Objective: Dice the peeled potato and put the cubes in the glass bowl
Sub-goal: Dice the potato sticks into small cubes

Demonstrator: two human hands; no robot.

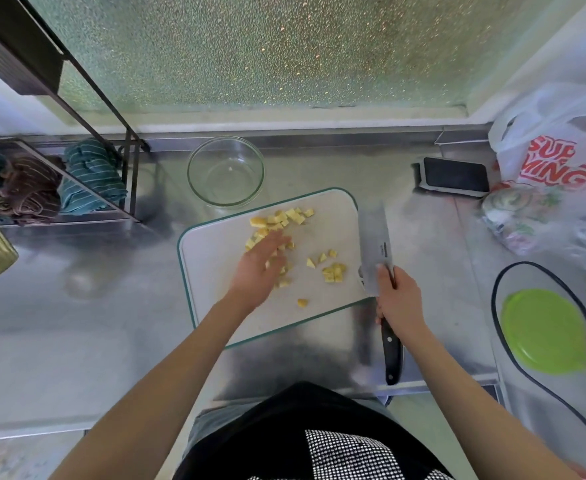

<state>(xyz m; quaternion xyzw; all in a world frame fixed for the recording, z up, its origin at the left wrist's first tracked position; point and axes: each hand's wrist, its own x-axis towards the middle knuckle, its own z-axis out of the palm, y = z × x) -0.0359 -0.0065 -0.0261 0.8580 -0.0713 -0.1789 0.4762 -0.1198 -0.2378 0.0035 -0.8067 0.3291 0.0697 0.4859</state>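
Yellow potato cubes (334,272) lie scattered over a white cutting board (215,265) with a green rim, in the middle of the steel counter. My left hand (261,268) hovers flat over the cubes, fingers spread, holding nothing that I can see. My right hand (399,299) grips a large knife (375,244) by its black handle at the board's right edge, blade pointing away from me. The glass bowl (194,174) stands just beyond the board's far left corner, with one small piece inside.
A rack with folded striped cloths (90,174) is at the far left. A phone (455,175) lies at the back right beside plastic bags (561,161). A green lid (544,332) and a black cable loop sit at the right.
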